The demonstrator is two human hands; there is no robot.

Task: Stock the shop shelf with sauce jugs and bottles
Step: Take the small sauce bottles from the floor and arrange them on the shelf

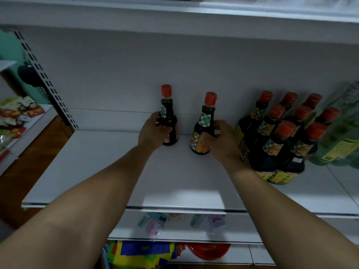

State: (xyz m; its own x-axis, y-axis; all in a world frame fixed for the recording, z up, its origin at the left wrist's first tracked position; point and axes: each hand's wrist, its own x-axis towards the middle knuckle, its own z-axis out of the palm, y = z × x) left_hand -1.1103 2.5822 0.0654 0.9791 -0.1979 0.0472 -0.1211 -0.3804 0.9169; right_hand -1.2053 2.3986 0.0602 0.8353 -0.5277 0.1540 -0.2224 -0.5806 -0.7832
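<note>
L bottle [168, 108] gripped by L hand [153, 131], R bottle [197, 143] by R hand [223, 140]; checked labels [206, 118] illegible.

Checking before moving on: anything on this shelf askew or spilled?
No spill. The dark red-capped sauce bottle in the left hand has its label turned sideways; the matching bottle in the right hand faces front.

My left hand [153, 131] grips dark sauce bottle [168, 121], upright on white shelf [101, 162]. My right hand [223, 140] grips second bottle [203, 131], upright, just beside. Red-capped bottle cluster [277, 136] stands right; pale green jugs [342, 136] beyond it.
</note>
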